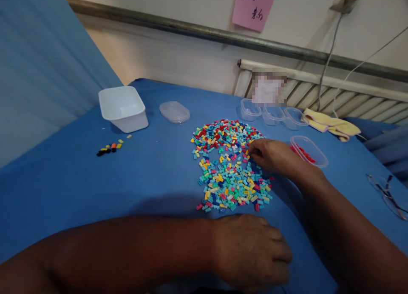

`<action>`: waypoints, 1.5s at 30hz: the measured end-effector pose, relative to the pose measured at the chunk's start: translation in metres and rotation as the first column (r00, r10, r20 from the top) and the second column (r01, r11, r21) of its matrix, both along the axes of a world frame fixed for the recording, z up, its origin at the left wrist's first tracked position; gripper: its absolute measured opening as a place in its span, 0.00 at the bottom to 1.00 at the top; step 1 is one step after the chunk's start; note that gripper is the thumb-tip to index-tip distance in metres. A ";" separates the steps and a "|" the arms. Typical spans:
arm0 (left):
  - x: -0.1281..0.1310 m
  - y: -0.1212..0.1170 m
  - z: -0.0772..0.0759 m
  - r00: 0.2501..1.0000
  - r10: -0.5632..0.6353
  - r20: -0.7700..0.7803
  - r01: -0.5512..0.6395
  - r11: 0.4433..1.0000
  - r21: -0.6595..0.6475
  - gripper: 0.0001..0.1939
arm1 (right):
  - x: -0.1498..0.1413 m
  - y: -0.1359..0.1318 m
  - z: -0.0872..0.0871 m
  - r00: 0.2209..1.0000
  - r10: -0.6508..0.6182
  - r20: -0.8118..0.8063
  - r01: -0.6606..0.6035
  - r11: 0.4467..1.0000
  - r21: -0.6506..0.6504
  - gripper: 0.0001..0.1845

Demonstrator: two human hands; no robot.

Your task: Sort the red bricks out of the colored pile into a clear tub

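We have our right hand (pixel 270 155) at the far right part of the small plastic bricks (pixel 236 185), its fingers bent down and drawn together; whether they pinch a brick, we cannot tell. Nearer to us, our left hand (pixel 253 251) lies back upward, fingers loosely curled, just beside the near edge of the spread; its palm is hidden, so we cannot tell whether it holds anything.

The bricks spread left of our right fingertips and back toward us. We judge each one very light, stiff and hard to break, smooth enough to skid on the blue cover (pixel 153 170) or flick its neighbours. We do best to take one by its two long sides, between thumb and forefinger pads, starting with a loose one at the rim rather than digging where they overlap.

Just right of that hand, red bricks (pixel 304 153) lie in a see-through tub (pixel 318 151); it looks thin and springy, so we would hold it low on its walls. Beyond the hand stand three more tubs (pixel 273 115); far left of it, past the lids (pixel 174 112), is a white bin (pixel 134 121).
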State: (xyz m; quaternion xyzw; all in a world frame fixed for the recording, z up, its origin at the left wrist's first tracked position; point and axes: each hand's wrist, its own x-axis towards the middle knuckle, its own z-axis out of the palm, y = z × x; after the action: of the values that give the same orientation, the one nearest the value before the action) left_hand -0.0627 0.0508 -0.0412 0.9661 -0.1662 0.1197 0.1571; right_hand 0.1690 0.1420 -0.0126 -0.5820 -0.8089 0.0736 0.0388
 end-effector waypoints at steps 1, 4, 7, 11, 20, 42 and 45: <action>0.000 0.000 0.000 1.000 -0.001 -0.004 0.001 1.000 0.000 0.10 | -0.001 0.000 0.000 1.000 -0.012 -0.008 0.012 1.000 0.024 0.12; 0.000 0.000 -0.001 1.000 0.011 0.008 -0.011 1.000 -0.006 0.09 | -0.009 0.001 -0.001 0.996 -0.015 -0.088 0.026 0.991 0.130 0.15; 0.001 -0.002 -0.003 0.999 0.014 0.031 -0.014 1.000 -0.011 0.08 | -0.019 0.004 0.000 0.995 0.006 -0.104 0.010 0.988 0.151 0.14; 0.002 -0.002 -0.003 0.999 0.002 0.035 -0.002 1.000 -0.004 0.07 | -0.029 0.008 0.002 0.999 -0.031 -0.035 0.033 0.998 0.062 0.13; 0.001 0.000 0.001 1.000 -0.004 0.000 0.004 1.000 0.018 0.08 | -0.027 0.003 0.003 0.993 -0.044 -0.113 0.052 0.996 0.069 0.08; 0.000 -0.001 -0.002 0.997 0.003 0.073 -0.003 1.000 0.003 0.08 | -0.017 0.000 0.010 0.971 -0.051 -0.233 0.049 0.999 -0.013 0.09; -0.001 0.000 -0.001 0.999 -0.001 0.045 0.000 1.000 0.011 0.08 | -0.008 -0.007 0.017 0.870 -0.125 -0.478 0.105 0.992 -0.069 0.12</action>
State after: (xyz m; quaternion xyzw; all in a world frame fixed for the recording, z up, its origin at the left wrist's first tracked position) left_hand -0.0633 0.0505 -0.0417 0.9640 -0.1705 0.1403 0.1479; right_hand 0.1613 0.1351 0.0039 -0.5933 -0.7361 0.2299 0.2310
